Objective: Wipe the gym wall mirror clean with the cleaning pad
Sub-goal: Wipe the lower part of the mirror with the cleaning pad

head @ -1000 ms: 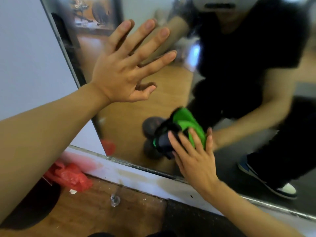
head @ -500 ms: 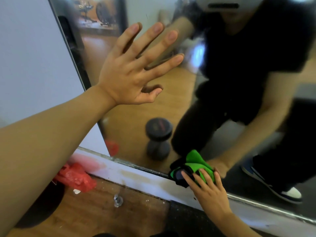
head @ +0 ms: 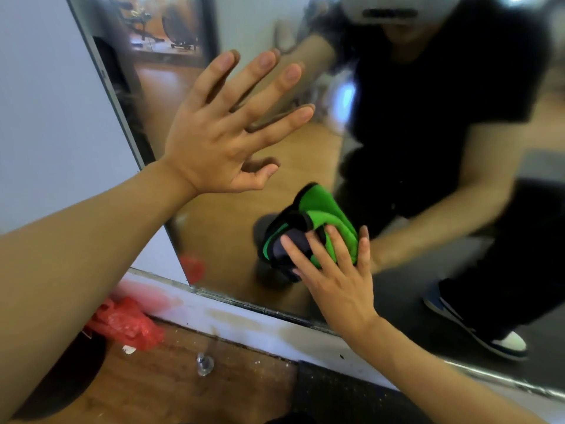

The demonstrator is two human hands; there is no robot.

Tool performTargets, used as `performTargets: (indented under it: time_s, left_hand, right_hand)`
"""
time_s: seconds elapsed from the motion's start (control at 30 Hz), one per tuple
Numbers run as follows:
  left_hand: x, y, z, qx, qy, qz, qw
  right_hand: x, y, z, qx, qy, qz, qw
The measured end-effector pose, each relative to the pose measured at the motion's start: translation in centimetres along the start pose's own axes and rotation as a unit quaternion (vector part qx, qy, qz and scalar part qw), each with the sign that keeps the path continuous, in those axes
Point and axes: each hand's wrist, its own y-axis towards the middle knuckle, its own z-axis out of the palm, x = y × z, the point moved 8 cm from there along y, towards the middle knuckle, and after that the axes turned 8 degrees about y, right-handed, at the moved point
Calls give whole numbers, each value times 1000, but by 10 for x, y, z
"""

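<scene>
The wall mirror (head: 232, 240) fills most of the head view, its lower edge running just above a white baseboard. My left hand (head: 220, 139) lies flat on the glass near the mirror's left edge, fingers spread, holding nothing. My right hand (head: 333, 276) presses the green and black cleaning pad (head: 318, 221) against the lower part of the glass, fingers laid over it. The pad hides part of a reflected dumbbell. My own reflection, in dark clothes, covers the mirror's right side.
A white baseboard (head: 244, 322) runs under the mirror. On the wooden floor lie a red plastic bag (head: 125, 322), a small clear object (head: 204, 362) and a dark round thing (head: 70, 374) at the left. A black mat (head: 336, 396) lies below my right arm.
My right hand moved the pad down to the mirror's bottom edge and then back up and slightly left on the glass. My left hand stayed flat on the mirror.
</scene>
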Motion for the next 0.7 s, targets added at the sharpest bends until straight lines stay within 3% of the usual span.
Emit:
performTargets:
  time_s: [0.1,0.2,0.27,0.43,0.57,0.7]
  left_hand:
    - [-2,-1,0,-3,7,-1,1000]
    - [0,0,0,-10,15,-5,1000]
    - [1,1,0,-15,18,-2,1000]
    - [-2,0,-2,-12,10,0,1000]
    - [2,0,-1,-12,13,4,1000]
    - [0,-1,0,-11,-1,-3,1000]
  right_hand:
    - [4,-58,34,96,6,-21,995]
    - [0,-120,66,238,33,-43,970]
    - [-11,-153,81,286,42,-55,956]
    - [-9,-125,56,211,12,-105,972]
    - [-9,-19,3,74,19,-61,995]
    - [-19,-3,-19,53,17,-30,998]
